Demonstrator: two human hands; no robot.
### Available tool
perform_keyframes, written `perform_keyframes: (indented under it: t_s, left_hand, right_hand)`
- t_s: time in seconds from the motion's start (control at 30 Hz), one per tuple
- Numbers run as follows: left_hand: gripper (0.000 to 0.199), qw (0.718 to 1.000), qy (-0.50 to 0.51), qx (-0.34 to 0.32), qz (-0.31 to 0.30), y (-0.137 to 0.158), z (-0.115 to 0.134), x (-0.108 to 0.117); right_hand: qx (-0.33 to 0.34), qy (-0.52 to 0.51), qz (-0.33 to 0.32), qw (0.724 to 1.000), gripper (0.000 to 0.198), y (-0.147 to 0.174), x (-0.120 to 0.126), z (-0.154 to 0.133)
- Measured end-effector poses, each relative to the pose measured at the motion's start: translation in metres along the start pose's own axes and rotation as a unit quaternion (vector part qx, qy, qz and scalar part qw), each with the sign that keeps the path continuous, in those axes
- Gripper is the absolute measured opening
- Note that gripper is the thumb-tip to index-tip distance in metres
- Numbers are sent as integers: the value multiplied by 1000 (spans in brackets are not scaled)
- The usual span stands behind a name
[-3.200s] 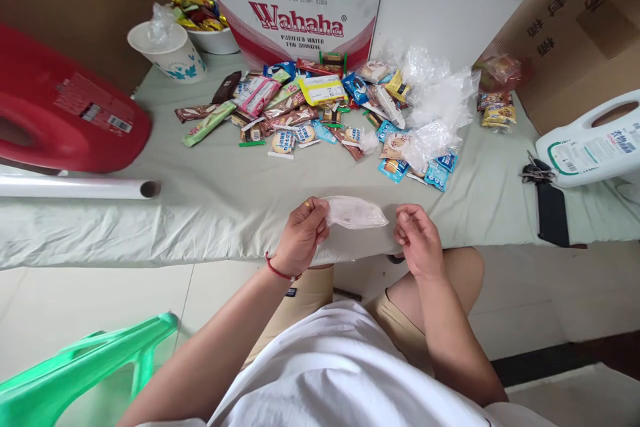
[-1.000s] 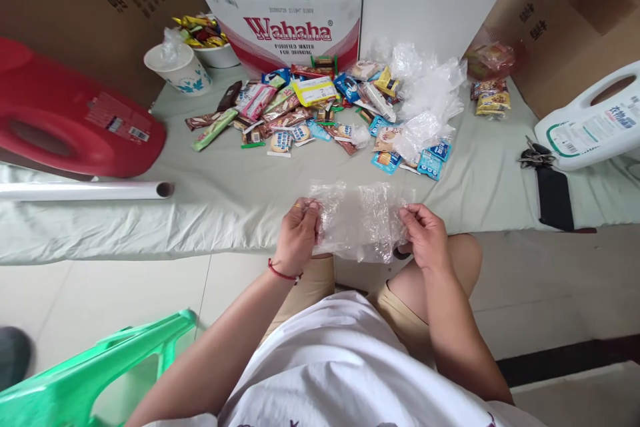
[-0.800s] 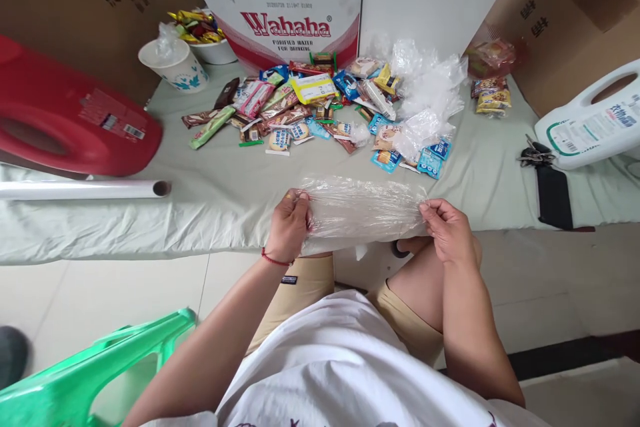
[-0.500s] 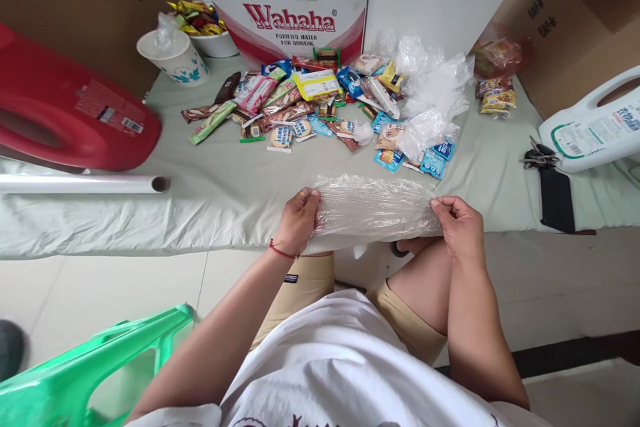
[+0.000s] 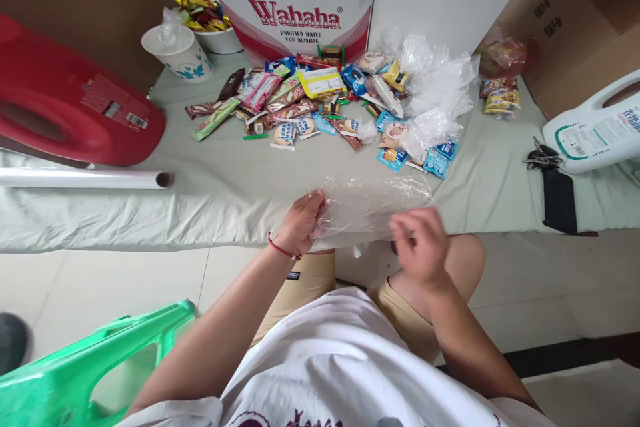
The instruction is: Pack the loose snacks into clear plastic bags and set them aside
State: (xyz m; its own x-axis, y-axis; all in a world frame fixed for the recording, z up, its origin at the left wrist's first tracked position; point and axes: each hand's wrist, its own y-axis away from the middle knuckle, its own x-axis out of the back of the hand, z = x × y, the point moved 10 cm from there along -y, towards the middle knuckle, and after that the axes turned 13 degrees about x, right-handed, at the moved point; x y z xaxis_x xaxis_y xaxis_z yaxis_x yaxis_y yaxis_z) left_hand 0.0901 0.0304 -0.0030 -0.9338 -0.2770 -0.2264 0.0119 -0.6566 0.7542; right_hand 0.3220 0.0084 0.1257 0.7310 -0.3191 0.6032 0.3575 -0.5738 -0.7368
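Note:
A clear plastic bag point(image 5: 365, 207) hangs over the front edge of the cloth-covered table. My left hand point(image 5: 304, 217) pinches its left side, thumb on top. My right hand point(image 5: 423, 243) is smeared by motion in front of the bag's lower right part, its fingers curled; whether it grips the plastic I cannot tell. Beyond the bag lies a loose pile of wrapped snacks point(image 5: 320, 83) in many colours. Crumpled clear plastic bags point(image 5: 437, 90) rest on the right part of that pile.
A red jug point(image 5: 75, 100) and a white roll point(image 5: 85, 179) lie on the left. Behind stand a paper cup point(image 5: 177, 53), a candy bowl point(image 5: 220, 40) and a Wahaha carton point(image 5: 295, 20). Keys point(image 5: 543, 157), a black case point(image 5: 559, 200) and a white bottle point(image 5: 595, 130) are right. A green stool point(image 5: 95, 353) stands below.
My right hand has moved left, away from the bag's right end, which is now slack. My left hand keeps its hold. The view has shifted slightly.

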Motion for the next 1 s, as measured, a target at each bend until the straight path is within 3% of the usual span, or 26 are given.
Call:
perform_keyframes:
  t_s: [0.07,0.13,0.3,0.43,0.53,0.77,1.0]
  left_hand:
    - [41,1000,6,-2,-1,4,0,-4]
    - [42,1000,16,-4,2,8,-1,-6]
    - [47,998,46,-9,-41,18,-2,-13]
    - [37,994,52,-25,-96,28,-4,-12]
    - [41,992,56,-24,-113,32,-10,-7]
    - [37,991,54,-38,-118,36,-12,-5]
    - [34,992,-16,-94,-88,42,-5,-9]
  right_hand:
    - [61,-55,-62,995,21,-3,-31,-38]
    - [70,-90,-86,990,31,-4,-52,-56]
    - [-51,-187,-80,978,12,0,-79,-42]
    - [-109,-220,-66,967,11,8,-86,-30]
    - [-140,-240,-61,959,11,15,-87,-25]
    - [-207,-301,-61,929,11,17,-91,-21]
    - [-236,-326,-54,914,12,17,-92,-22]
